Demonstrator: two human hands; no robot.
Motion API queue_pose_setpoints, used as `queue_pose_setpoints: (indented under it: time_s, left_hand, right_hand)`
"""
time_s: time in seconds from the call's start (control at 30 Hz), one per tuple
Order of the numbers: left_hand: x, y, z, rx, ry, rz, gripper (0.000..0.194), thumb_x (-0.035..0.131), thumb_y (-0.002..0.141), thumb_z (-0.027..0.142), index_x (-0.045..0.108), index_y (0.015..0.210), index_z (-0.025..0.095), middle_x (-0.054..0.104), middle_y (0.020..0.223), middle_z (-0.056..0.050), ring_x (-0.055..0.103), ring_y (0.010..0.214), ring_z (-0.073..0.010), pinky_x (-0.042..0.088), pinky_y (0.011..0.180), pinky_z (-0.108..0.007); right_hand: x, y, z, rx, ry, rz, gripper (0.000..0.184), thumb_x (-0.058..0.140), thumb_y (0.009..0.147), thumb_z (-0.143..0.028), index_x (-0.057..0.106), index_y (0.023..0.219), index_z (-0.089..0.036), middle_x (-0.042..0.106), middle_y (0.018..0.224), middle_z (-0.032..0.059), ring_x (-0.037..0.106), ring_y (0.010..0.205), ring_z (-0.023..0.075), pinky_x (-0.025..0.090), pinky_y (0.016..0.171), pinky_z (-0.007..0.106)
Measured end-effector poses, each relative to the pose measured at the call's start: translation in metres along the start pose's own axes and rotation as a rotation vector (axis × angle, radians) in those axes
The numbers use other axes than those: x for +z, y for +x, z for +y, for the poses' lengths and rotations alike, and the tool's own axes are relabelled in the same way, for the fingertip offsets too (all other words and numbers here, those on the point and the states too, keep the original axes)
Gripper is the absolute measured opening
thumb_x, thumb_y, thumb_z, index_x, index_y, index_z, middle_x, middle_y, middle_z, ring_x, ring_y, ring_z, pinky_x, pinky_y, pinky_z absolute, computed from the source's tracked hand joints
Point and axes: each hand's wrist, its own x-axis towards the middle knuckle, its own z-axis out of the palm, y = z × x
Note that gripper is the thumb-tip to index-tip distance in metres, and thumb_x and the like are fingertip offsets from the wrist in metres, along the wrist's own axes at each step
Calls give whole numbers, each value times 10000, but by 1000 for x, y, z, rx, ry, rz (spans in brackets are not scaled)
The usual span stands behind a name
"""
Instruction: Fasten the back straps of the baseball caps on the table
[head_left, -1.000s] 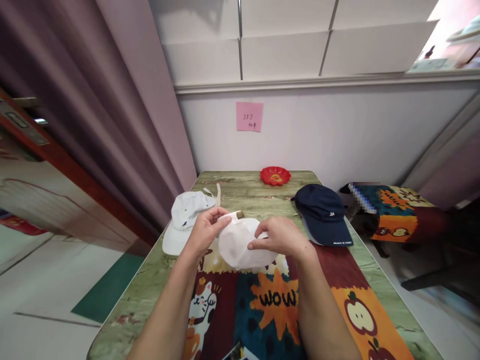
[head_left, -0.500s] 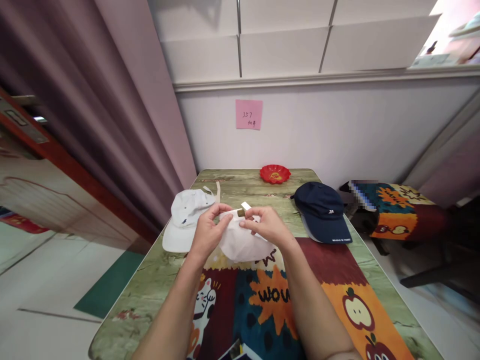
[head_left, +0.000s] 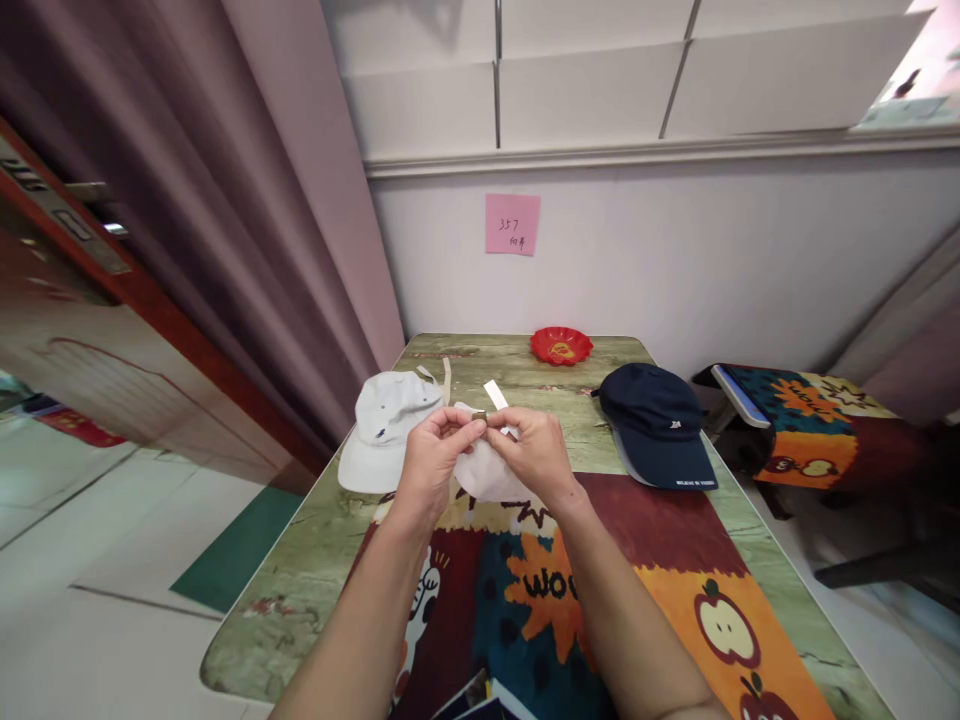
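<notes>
Between my hands is a pale cap point(head_left: 491, 472), its crown hanging below my fingers over the table mat. A small brownish buckle point(head_left: 478, 416) shows at its strap, pinched from both sides. My left hand point(head_left: 441, 440) is closed on the left side of the strap by the buckle. My right hand point(head_left: 529, 445) pinches the right side, and a white strap end point(head_left: 496, 394) sticks up beyond its fingers. Just left of my left hand lies a white cap point(head_left: 390, 410) with a small dark emblem. To the right rests a navy cap point(head_left: 654, 420), brim toward me.
A red scalloped dish point(head_left: 561, 346) stands at the table's far edge. Under my arms lies a colourful mat point(head_left: 675, 525) on the wood-patterned table point(head_left: 281, 590). Some booklets point(head_left: 484, 695) lie at the near edge. A stool point(head_left: 814, 420) is at the right, a curtain point(head_left: 300, 200) at the left.
My hands have come closer together around the buckle, with the fingers now pinching at it. The white strap end stands further out. The whole view has shifted slightly.
</notes>
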Motion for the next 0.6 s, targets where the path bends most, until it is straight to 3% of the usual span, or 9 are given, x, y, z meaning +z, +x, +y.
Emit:
queue_pose_setpoints:
  time_s: [0.13,0.23,0.33,0.43,0.5,0.6]
  left_hand:
    - [3,-2,-2,-14,-100,30,284,863,602,270,626,717,163,629,693,28,583,632,-103,470,654,-239]
    - [5,-3,-5,-2,-160,67,273,854,625,278,642,752,163,658,727,18,620,674,-120,500,680,-252]
    - [3,-2,-4,6,-198,90,256,842,650,294,643,741,163,656,717,22,623,674,-113,510,694,-248]
    - [1,0,-1,15,-237,101,269,856,633,300,650,743,167,677,753,17,650,716,-123,534,766,-271]
    - [0,1,0,0,-270,83,275,867,622,298,655,740,166,693,767,7,668,732,-137,548,805,-300]
    - [-1,3,-1,-39,-314,50,280,882,608,281,664,737,162,699,755,2,681,722,-147,567,796,-314]
  right_hand:
    - [8,-2,-1,14,-59,52,132,639,835,-282,771,825,-271,780,893,35,699,807,231,489,788,332]
    - [10,-3,-3,10,-69,23,159,615,867,-315,768,870,-271,775,959,45,699,884,247,485,845,349]
    - [2,-3,-3,-10,18,8,324,507,943,-364,678,1203,-274,771,965,41,701,876,234,490,836,339]
    - [-9,-2,-4,0,55,56,547,414,979,-335,346,1514,-239,770,914,32,691,773,204,489,774,313]
    - [-16,-2,-4,3,35,72,518,417,977,-327,370,1481,-218,769,904,32,670,696,181,480,723,290]
    - [-22,-3,-5,6,27,58,284,433,975,-330,618,1163,-222,762,857,18,622,566,137,451,632,257]
